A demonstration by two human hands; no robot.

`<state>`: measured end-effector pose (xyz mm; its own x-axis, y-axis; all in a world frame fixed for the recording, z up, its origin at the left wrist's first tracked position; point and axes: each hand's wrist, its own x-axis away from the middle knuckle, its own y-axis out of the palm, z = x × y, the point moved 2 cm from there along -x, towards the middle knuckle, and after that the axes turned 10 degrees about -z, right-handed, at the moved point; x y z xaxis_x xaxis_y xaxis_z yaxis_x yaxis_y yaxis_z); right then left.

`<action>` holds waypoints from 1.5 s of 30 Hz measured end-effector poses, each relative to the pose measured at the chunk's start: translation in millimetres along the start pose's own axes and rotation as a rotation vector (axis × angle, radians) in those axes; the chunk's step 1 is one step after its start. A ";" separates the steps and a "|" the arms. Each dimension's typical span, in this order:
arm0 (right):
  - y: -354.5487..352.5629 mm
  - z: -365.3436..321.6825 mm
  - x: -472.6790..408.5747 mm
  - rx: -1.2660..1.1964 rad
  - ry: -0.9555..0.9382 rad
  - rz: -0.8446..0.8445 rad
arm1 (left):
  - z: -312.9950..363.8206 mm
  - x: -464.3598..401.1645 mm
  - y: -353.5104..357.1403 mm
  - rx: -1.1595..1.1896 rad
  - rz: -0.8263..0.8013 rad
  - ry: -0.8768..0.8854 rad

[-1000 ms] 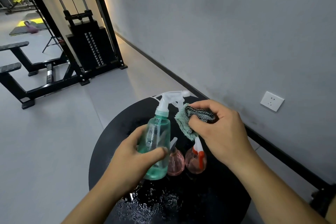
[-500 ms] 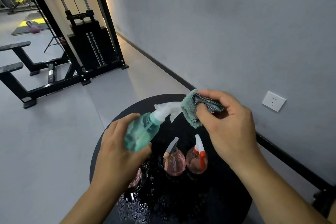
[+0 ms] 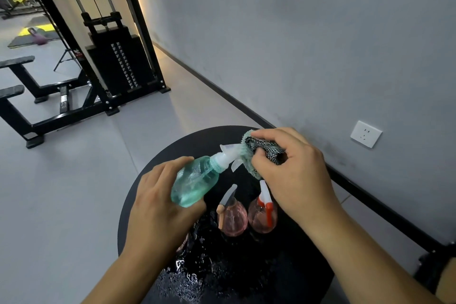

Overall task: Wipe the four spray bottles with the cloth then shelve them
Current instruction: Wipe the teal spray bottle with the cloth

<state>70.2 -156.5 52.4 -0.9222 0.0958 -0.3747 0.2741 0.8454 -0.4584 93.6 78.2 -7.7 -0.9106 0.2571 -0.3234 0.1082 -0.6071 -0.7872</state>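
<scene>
My left hand (image 3: pixel 158 207) grips a green spray bottle (image 3: pixel 196 181), tilted with its white nozzle pointing up and right. My right hand (image 3: pixel 293 175) holds a teal and grey cloth (image 3: pixel 256 153) bunched around the nozzle tip. Two pink spray bottles stand on the round black table (image 3: pixel 283 266) below: one with a grey and tan head (image 3: pixel 232 214), one with a white and red head (image 3: pixel 262 214). A sliver of another pink bottle (image 3: pixel 183 243) shows behind my left wrist, mostly hidden.
Water is pooled on the table's near left part (image 3: pixel 187 276). A grey wall with a white socket (image 3: pixel 366 133) runs along the right. A black cable weight machine (image 3: pixel 116 66) and benches stand on the grey floor at the far left.
The green bottle went from upright to tilted with its nozzle toward the right. My right hand brought the cloth onto the nozzle and now wraps its tip.
</scene>
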 end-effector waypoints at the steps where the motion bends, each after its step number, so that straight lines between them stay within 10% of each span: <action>1: 0.8 -0.9 0.8 -0.009 0.001 -0.005 | 0.1 -0.3 0.8 0.002 0.000 0.001; 30: 6.7 -12.0 7.7 -0.010 -0.088 -0.036 | 0.2 1.4 6.5 0.097 -0.046 -0.023; 37: -18.7 15.2 -9.2 -0.250 0.242 0.193 | -4.4 -1.0 1.8 0.367 -0.095 -0.147; 45: 0.3 16.9 -9.1 -0.415 0.275 0.089 | 17.7 4.7 2.4 0.447 -0.185 -0.176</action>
<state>83.3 -166.0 42.1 -0.9531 0.2651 -0.1462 0.2753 0.9598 -0.0546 82.5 64.6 -1.8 -0.9560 0.2834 -0.0766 -0.2069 -0.8355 -0.5091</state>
